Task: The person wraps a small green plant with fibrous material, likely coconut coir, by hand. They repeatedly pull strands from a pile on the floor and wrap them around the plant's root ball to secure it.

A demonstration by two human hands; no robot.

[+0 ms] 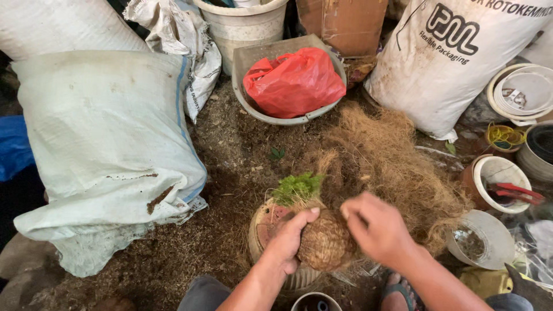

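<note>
The left hand [285, 239] has its fingers curled round the left side of a fibre ball [325, 242], thumb up near the top, holding it. The right hand [377, 227] rests on the ball's right side, blurred; its fingers are bent against the fibre, but whether they pinch anything cannot be told. A green plant [298, 187] sticks out of the ball's top. The ball sits over a small round pot [271, 224] on the soil-strewn floor [230, 150]. Just behind lies a heap of coir [391, 155]. Farther back stands a grey basin [259, 57] holding a red bag [295, 80]. A white sack [103, 144] lies at left, another [449, 57] at right, with small tubs [498, 173] beside it.
</note>
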